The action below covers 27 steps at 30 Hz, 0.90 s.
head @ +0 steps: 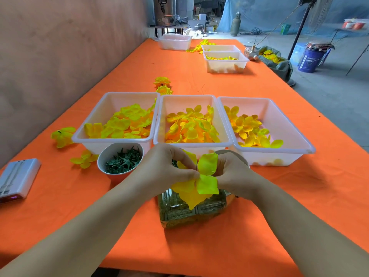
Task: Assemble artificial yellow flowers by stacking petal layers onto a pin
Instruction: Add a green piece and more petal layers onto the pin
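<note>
Over a square clear glass jar (179,213) on the orange-clothed worktop (279,216), the left hand (167,166) and right hand (232,173) each pinched a bright yellow fabric petal layer (205,184). What looked like a thin dark pin (196,166) stood at its middle. The layer seemed mid-threading. Next it likely needed seating down the pin, then another layer from the three white plastic bins (185,104) behind.
</note>
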{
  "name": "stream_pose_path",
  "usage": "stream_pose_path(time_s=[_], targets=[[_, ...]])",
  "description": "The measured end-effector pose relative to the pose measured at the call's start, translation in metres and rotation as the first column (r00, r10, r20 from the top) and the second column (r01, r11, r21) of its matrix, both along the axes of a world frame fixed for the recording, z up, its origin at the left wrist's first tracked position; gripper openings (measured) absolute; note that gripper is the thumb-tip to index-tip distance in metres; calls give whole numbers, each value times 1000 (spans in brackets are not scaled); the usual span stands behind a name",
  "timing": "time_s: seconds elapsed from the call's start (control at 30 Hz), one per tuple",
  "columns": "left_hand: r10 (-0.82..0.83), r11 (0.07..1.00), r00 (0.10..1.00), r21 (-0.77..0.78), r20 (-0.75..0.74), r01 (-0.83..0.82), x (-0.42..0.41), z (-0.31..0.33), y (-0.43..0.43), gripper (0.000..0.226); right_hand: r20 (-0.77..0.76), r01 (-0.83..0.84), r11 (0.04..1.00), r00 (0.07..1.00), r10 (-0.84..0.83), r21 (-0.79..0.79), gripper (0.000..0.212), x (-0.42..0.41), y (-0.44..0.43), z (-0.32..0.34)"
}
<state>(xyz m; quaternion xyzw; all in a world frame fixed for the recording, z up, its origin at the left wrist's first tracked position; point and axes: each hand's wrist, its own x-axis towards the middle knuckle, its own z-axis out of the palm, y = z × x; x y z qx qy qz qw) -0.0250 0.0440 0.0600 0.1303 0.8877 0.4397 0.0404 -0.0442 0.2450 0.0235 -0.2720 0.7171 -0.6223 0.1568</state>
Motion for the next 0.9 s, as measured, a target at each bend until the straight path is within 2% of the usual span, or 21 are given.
stream_pose_path(time_s=[0.13,0.3,0.43,0.57,0.63,0.73,0.77,0.8,0.87,0.9], targets=[[40,992,995,-118,-96,-51,1,-1,6,14,1,-16,1000,1000,16,-14,47,0,0,-1],[58,990,992,-118,-109,-71,5,-2,9,20,-11,-42,999,999,42,-14,43,0,1,-1],[77,989,990,-119,-119,-92,6,-1,12,15,-52,-46,999,998,45,-20,41,1,1,-2],[76,986,987,-138,-139,-96,8,-2,12,13,-113,9,999,994,-4,44,26,1,5,-5],[99,983,986,-142,-137,-119,9,-5,10,11,-85,18,994,996,-9,109,20,0,7,-4],[119,983,985,-125,-122,-135,9,-7,9,11,15,77,979,997,-81,188,62,-3,22,5],[121,983,986,-122,-119,-135,9,-8,9,11,8,140,975,990,-143,172,68,-2,28,13],[123,984,986,-118,-115,-137,9,-8,9,11,-46,238,961,971,-234,141,66,-2,32,20],[128,984,986,-107,-107,-139,9,-10,9,11,-262,458,887,864,-429,59,45,2,37,30],[128,985,986,-99,-107,-139,8,-11,9,12,-355,483,875,824,-442,33,32,5,36,33]])
